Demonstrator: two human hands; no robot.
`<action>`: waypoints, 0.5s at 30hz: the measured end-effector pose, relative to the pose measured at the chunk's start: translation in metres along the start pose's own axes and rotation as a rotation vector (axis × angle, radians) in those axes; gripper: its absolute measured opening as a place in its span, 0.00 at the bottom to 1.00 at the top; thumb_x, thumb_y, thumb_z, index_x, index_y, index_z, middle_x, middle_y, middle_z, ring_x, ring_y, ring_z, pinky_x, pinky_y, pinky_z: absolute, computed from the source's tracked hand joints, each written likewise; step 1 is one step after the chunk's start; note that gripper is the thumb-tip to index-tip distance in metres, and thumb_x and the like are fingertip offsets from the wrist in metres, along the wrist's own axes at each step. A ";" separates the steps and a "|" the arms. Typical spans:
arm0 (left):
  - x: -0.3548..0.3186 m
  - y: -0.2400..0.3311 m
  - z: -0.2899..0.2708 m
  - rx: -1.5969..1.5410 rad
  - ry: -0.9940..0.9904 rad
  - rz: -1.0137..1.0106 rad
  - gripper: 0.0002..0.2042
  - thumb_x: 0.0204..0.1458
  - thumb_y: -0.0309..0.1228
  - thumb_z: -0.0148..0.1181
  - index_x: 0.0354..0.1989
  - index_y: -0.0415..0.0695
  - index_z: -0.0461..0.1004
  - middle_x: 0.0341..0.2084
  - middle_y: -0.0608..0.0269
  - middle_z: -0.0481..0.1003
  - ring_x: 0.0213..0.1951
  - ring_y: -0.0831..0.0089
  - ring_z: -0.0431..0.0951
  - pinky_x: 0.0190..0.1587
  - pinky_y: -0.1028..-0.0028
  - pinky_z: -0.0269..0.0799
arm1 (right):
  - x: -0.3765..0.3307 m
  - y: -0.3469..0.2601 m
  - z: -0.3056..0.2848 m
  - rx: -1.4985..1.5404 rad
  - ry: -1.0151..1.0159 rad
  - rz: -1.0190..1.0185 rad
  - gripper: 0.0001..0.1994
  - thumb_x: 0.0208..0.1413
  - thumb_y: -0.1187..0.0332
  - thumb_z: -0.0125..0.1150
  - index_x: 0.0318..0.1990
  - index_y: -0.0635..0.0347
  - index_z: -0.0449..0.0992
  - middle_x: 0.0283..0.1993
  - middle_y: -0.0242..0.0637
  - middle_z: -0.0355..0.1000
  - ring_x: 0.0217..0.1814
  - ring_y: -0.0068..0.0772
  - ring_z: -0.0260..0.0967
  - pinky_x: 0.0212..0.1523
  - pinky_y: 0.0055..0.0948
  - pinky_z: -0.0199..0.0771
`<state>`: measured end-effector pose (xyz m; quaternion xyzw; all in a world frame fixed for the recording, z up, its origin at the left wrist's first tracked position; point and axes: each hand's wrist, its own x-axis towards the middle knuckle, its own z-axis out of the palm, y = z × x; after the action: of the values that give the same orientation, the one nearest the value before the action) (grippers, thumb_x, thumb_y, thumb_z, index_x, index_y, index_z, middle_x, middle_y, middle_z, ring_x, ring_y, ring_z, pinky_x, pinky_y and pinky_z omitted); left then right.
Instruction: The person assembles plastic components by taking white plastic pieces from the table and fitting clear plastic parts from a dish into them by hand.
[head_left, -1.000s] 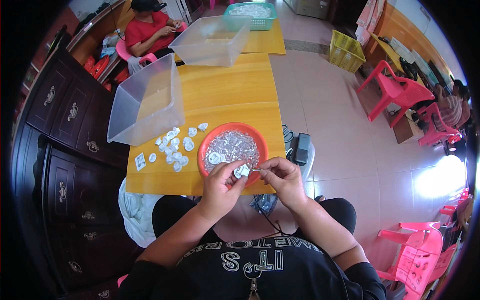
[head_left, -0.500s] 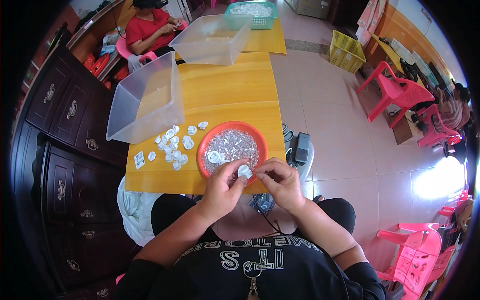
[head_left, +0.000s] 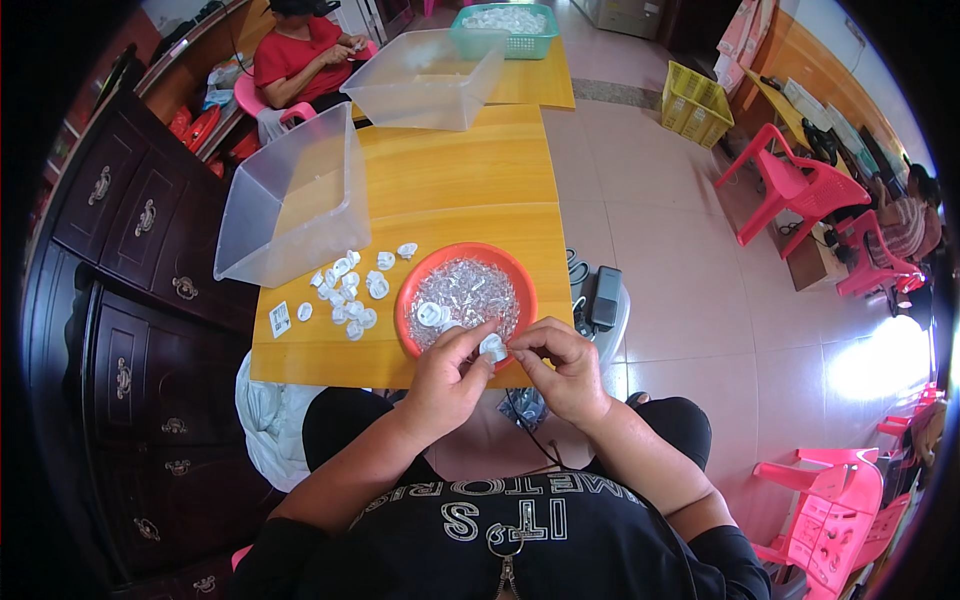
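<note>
Between the thumb and fingers of my left hand (head_left: 446, 378) is a round white plastic part (head_left: 493, 346), held over the near rim of an orange-red bowl (head_left: 407, 338). My right hand (head_left: 566, 370) is pinched closed right beside that part; whatever its fingertips grip is too small to make out. Many small clear plastic pieces (head_left: 478, 285) fill the bowl, and a couple of white parts (head_left: 429, 314) lie on top of them. Left of the bowl, several similar white parts (head_left: 349, 291) are scattered on the yellow table (head_left: 460, 170), near a small printed label (head_left: 279, 319).
Two translucent bins (head_left: 290, 215) (head_left: 425, 85) stand on the table's far side, with a green basket (head_left: 505, 42) of white pieces beyond. A person in red (head_left: 300, 62) sits far left. Dark cabinets (head_left: 140, 300) flank the left; a stool (head_left: 618, 325) holding a black device stands right.
The white part has tilted slightly in my left fingers. Both hands stay almost in place at the bowl's near edge.
</note>
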<state>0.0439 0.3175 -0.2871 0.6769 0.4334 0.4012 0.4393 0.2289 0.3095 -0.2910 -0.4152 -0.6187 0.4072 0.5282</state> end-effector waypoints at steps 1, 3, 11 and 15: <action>0.000 0.001 0.000 0.008 -0.001 -0.006 0.19 0.53 0.19 0.56 0.54 0.37 0.72 0.34 0.55 0.73 0.32 0.69 0.75 0.36 0.73 0.71 | 0.000 0.000 0.000 -0.007 0.001 -0.002 0.05 0.51 0.83 0.61 0.35 0.66 0.78 0.35 0.37 0.73 0.31 0.23 0.71 0.31 0.21 0.71; -0.001 0.003 0.000 0.016 -0.001 -0.013 0.19 0.52 0.19 0.56 0.55 0.37 0.71 0.34 0.55 0.73 0.31 0.69 0.75 0.35 0.73 0.71 | -0.001 0.001 0.001 -0.015 0.002 -0.003 0.05 0.51 0.83 0.61 0.35 0.66 0.78 0.35 0.37 0.73 0.31 0.24 0.71 0.31 0.21 0.71; 0.000 0.009 -0.003 0.101 -0.016 -0.011 0.20 0.52 0.20 0.56 0.55 0.38 0.72 0.31 0.55 0.72 0.29 0.68 0.74 0.34 0.73 0.71 | 0.001 -0.002 -0.001 -0.094 -0.009 -0.043 0.06 0.50 0.82 0.62 0.36 0.65 0.79 0.34 0.39 0.73 0.31 0.28 0.71 0.31 0.24 0.71; 0.001 0.016 -0.004 0.168 -0.022 0.022 0.20 0.51 0.19 0.56 0.55 0.38 0.71 0.31 0.54 0.72 0.29 0.66 0.74 0.34 0.72 0.71 | 0.002 -0.003 -0.002 -0.147 -0.018 -0.108 0.06 0.49 0.83 0.61 0.35 0.66 0.78 0.34 0.40 0.73 0.32 0.34 0.73 0.32 0.27 0.73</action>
<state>0.0449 0.3158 -0.2706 0.7206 0.4530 0.3607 0.3814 0.2301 0.3103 -0.2876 -0.4154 -0.6731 0.3354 0.5117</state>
